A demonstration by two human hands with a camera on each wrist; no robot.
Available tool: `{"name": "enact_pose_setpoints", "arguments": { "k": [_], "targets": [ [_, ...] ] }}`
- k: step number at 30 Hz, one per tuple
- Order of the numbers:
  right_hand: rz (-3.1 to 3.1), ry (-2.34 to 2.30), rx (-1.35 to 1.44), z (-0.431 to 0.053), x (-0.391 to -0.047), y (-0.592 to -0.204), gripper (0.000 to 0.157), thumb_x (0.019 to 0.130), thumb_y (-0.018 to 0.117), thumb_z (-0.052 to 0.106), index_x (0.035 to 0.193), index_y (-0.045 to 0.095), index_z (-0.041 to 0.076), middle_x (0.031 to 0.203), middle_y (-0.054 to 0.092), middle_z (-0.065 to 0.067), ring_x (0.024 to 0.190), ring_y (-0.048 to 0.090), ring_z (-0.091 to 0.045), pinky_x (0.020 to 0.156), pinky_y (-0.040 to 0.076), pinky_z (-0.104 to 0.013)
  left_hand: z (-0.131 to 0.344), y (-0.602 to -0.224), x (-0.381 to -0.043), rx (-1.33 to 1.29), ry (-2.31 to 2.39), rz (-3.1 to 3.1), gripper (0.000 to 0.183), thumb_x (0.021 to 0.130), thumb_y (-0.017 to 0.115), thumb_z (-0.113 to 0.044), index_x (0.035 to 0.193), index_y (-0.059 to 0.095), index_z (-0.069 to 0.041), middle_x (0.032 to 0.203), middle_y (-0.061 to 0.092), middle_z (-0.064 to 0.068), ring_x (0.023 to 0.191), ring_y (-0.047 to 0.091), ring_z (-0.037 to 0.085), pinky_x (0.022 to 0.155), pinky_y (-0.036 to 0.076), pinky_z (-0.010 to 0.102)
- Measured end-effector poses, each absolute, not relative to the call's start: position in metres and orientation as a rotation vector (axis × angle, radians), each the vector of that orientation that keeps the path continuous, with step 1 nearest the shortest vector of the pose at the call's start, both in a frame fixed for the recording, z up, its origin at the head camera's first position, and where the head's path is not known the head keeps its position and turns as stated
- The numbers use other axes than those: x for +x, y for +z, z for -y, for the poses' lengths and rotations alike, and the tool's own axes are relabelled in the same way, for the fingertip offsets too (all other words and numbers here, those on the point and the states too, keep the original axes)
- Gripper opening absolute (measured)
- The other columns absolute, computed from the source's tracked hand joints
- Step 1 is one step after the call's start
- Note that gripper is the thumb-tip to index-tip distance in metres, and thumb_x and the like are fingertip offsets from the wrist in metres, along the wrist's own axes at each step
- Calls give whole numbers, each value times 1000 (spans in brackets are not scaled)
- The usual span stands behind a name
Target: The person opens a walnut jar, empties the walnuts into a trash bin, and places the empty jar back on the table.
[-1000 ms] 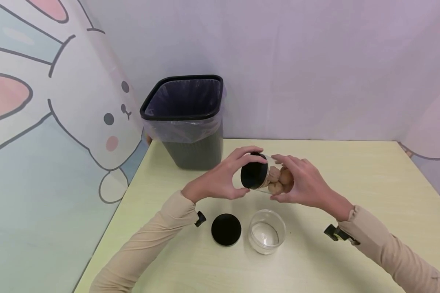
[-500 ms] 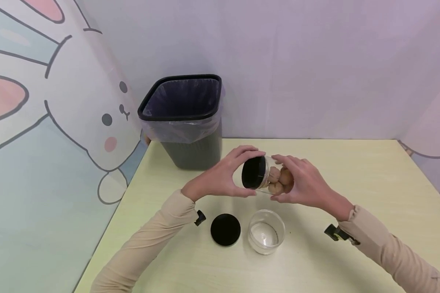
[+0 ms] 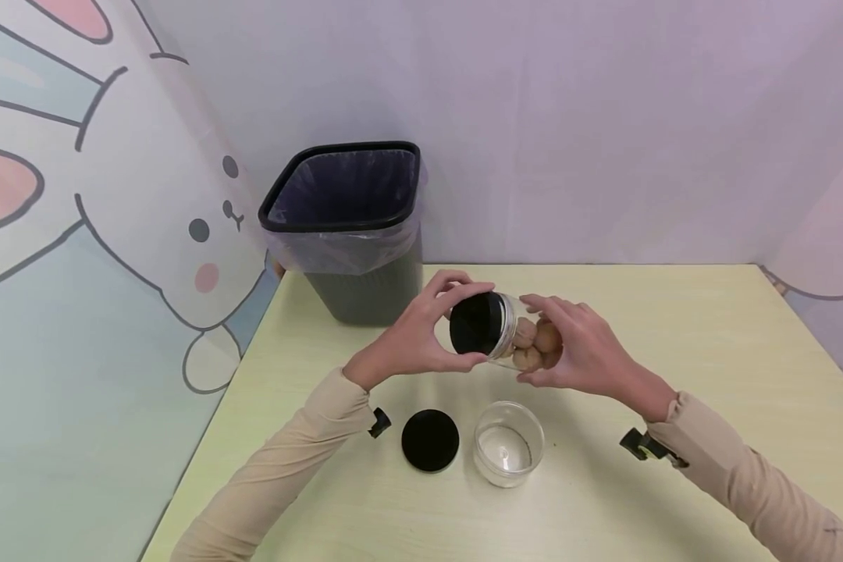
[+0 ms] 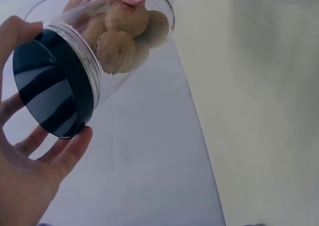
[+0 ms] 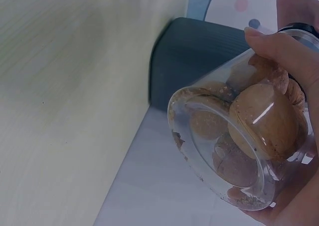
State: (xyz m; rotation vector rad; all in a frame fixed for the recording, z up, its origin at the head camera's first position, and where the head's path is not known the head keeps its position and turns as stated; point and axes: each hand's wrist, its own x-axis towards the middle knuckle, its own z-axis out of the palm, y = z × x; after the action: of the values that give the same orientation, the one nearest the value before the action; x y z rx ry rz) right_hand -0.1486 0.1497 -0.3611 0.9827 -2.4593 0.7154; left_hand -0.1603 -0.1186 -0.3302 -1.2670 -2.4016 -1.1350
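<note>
No letters, numbers or brand names can be read on the jar (image 3: 506,329), its black lid (image 3: 474,324), the loose lid (image 3: 430,441), the clear tub (image 3: 493,468) or the bin (image 3: 372,293). A small dark mark (image 3: 834,530) shows on the right sleeve (image 3: 759,478), too faint to tell as a letter or sign.

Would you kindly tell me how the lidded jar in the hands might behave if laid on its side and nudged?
The jar would likely roll, given its round body. Its weight may shift unevenly, since the brown nuts leave space near the lid. It looks stiff and could feel slippery, being smooth and glossy.
</note>
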Motion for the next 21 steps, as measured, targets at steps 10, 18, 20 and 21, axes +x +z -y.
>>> {"name": "enact_pose_setpoints", "arguments": {
  "k": [10,18,20,21],
  "targets": [
    [2454,711,967,-150,-149,-361,101,43,91,46,129,51,10,99,61,-2,73,53,-14,72,42,-42,128,-331,-158,-1193,-1163,2391,77,68,80,-35,137,49,-25,123,40,-1,107,48,18,70,49,30],
    [2461,728,953,-151,-148,-360,100,43,92,44,129,51,12,92,61,1,74,53,-12,74,41,-44,134,-333,-155,-1161,-1139,2404,76,68,80,-35,137,49,-24,124,40,-2,109,46,16,68,47,28],
    [2470,731,947,-151,-147,-360,100,43,91,44,129,51,13,92,61,1,74,53,-12,75,41,-44,135,-334,-155,-1153,-1138,2407,76,68,80,-34,137,49,-24,124,40,-2,109,47,16,68,46,26],
    [2474,731,944,-152,-147,-360,100,43,91,44,129,50,13,92,61,1,75,53,-12,75,41,-44,136,-334,-155,-1150,-1139,2408,76,68,80,-34,137,49,-24,124,40,-2,109,47,17,68,46,26]
  ]
}}
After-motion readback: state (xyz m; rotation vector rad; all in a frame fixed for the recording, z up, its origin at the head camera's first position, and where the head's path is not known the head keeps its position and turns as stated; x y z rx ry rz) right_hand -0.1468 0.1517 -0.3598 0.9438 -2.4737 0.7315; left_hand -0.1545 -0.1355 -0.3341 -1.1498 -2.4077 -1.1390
